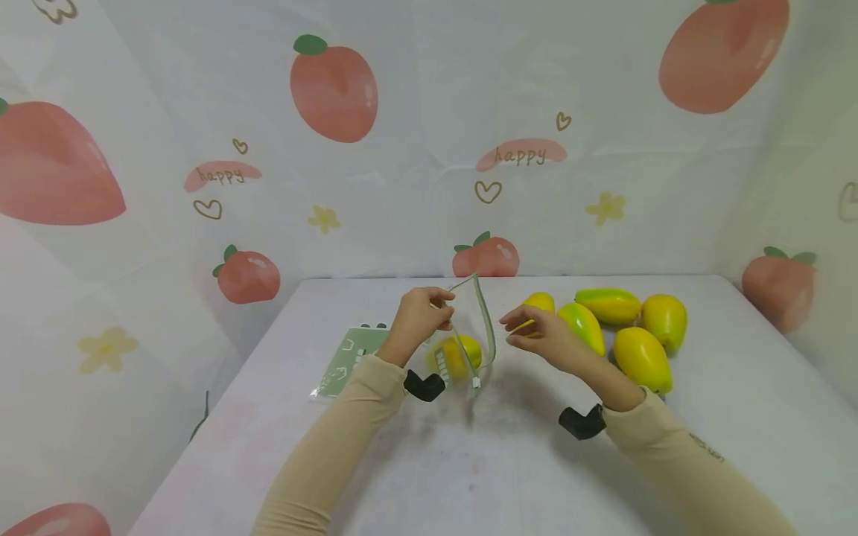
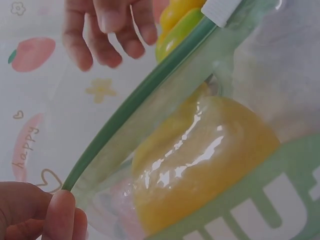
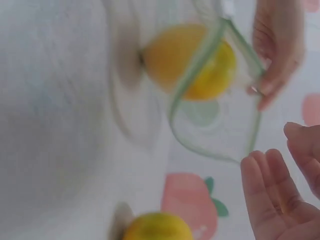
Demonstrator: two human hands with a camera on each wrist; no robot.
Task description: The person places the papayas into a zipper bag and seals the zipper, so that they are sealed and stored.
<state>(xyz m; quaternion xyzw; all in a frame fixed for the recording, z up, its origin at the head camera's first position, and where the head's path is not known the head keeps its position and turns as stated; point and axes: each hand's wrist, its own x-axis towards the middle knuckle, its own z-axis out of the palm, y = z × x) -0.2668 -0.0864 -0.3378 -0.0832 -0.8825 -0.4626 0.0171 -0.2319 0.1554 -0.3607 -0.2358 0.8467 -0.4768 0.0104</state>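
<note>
My left hand [image 1: 422, 318] pinches the rim of a clear zip bag [image 1: 487, 320] with green edging and a white slider, holding its mouth wide apart. Inside the bag lies one yellow mango [image 2: 200, 160], seen through the plastic in the left wrist view. To the right of the bag's mouth hovers my right hand [image 1: 546, 336], its fingers loosely extended with nothing in them. In the right wrist view, the fingertips [image 3: 257, 162] of that hand appear close to the green edging; whether they touch it I cannot tell.
Several yellow-green mangoes [image 1: 642, 359] lie in a group on the right of the white table [image 1: 469, 476]. A flat green-and-clear package [image 1: 345, 365] lies left of the bag, partly behind my left arm. A fruit-patterned cloth [image 1: 402, 186] hangs behind the table.
</note>
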